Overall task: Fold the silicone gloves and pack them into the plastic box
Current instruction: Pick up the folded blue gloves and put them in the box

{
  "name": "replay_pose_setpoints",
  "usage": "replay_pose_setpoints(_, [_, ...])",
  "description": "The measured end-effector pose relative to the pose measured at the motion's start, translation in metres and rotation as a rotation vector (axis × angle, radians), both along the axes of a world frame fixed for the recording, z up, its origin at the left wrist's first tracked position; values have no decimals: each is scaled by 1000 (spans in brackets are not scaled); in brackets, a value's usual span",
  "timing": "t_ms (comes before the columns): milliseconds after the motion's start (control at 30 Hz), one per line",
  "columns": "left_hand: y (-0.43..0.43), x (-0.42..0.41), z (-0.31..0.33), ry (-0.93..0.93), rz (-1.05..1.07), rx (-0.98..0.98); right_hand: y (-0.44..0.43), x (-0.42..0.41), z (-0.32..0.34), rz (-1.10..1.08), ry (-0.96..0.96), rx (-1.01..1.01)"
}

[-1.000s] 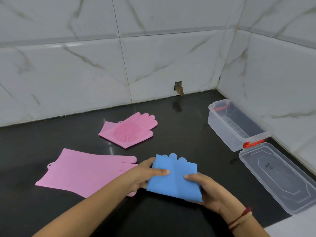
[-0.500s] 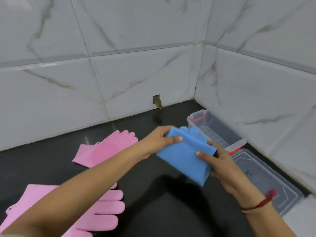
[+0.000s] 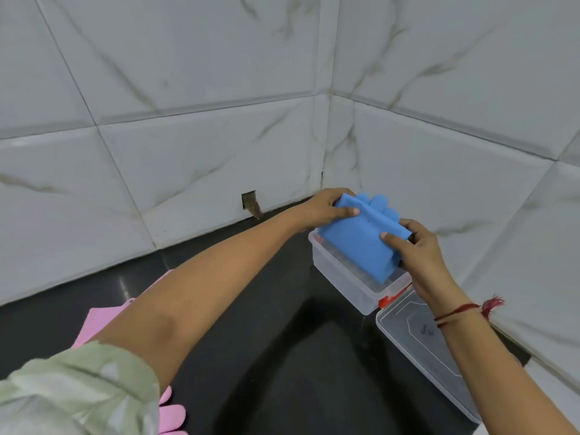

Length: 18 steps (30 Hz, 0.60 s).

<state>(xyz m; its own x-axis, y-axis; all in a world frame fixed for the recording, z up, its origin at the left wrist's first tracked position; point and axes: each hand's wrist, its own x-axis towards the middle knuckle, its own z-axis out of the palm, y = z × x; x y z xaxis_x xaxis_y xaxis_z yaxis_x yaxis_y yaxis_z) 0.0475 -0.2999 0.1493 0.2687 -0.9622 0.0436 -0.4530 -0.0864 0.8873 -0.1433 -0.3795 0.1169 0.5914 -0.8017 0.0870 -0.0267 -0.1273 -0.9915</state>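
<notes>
A folded blue silicone glove (image 3: 357, 238) is held tilted just above the open clear plastic box (image 3: 337, 273), its lower edge dipping inside the box. My left hand (image 3: 323, 208) grips the glove's far left corner. My right hand (image 3: 419, 255) pinches its right edge. One pink glove (image 3: 100, 318) lies on the black counter, mostly hidden behind my left forearm. Fingers of another pink glove (image 3: 171, 416) show at the bottom edge.
The box's clear lid (image 3: 417, 337) with an orange hinge clip (image 3: 384, 301) lies open on the counter beside the box. White marbled tile walls (image 3: 439, 167) meet in a corner right behind the box. The black counter (image 3: 282, 356) stretches to the left.
Both hands carried the folded blue glove from the counter's front up and right to the box. The view swung right, so the pink gloves slid to the lower left.
</notes>
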Motion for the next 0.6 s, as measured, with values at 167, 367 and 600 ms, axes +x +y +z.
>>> replay_pose_setpoints(167, [-22,8,-24,-377,-54,162,-12,10,-20,38,260,-37])
replay_pose_setpoints(367, [-43,13,-41,-660,-125,381,-23,26,-22,164,640,-179])
replay_pose_setpoints(600, [-54,4,-55,-811,-149,525,-21,44,-31,231,1010,-458])
